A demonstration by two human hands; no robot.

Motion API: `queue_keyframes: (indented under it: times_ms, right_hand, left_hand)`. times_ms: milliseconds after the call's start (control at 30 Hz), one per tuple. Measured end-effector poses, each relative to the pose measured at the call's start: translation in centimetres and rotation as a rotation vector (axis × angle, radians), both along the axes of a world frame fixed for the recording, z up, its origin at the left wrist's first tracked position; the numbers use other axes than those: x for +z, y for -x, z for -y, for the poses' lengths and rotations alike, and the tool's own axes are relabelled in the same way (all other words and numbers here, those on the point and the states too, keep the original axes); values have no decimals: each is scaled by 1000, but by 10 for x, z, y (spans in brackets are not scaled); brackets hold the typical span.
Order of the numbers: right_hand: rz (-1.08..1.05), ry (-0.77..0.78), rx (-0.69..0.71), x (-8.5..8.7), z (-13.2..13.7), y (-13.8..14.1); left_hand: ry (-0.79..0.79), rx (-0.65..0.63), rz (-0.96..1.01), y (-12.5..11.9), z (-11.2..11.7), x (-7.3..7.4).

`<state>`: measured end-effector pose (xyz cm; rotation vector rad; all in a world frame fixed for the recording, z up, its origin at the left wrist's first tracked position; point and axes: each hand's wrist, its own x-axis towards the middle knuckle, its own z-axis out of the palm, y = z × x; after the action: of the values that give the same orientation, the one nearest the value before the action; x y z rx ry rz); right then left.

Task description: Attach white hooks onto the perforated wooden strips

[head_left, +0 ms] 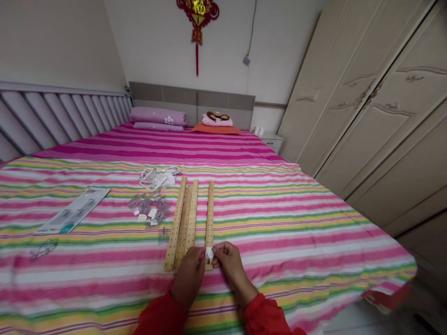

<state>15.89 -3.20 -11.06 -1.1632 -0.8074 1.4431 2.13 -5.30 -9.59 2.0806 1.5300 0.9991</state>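
Note:
At the near end of a narrow perforated wooden strip (pixel 210 211) lies a small white piece (pixel 209 252) with a rounded front; I cannot make out its kind. My left hand (pixel 190 272) is closed, thumb and forefinger pinching at its left edge. From the other side my right hand (pixel 228 261) pinches its right edge. Just left of my hands, several similar wooden strips (pixel 178 218) lie side by side, and one is partly under another. Small clear plastic packets (pixel 153 207) with white bits inside are piled beyond them.
White cards and clear packaging (pixel 160 177) lie farther up the striped bedspread (pixel 296 242). To the left are a flat package (pixel 75 211) and a loose clear bundle (pixel 44 249). Pillows (pixel 159 117) sit by the headboard (pixel 223 100), and a wardrobe (pixel 366 102) stands at right.

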Motion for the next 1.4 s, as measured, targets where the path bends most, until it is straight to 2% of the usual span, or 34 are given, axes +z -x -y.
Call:
queue_keyframes:
  times_ms: [167, 333, 633, 1400]
  right_hand:
    - [5, 1, 0, 1, -1, 0]
    - [-2, -10, 10, -1, 0, 0]
    - [-44, -19, 16, -6, 3, -2]
    - [19, -23, 25, -7, 0, 0]
  left_hand:
    - [-147, 2, -179, 5, 0, 1]
    - [-249, 95, -294, 6, 3, -9]
    - [-288, 191, -318, 2, 8, -20]
    - [-331, 177, -487, 0, 14, -24]
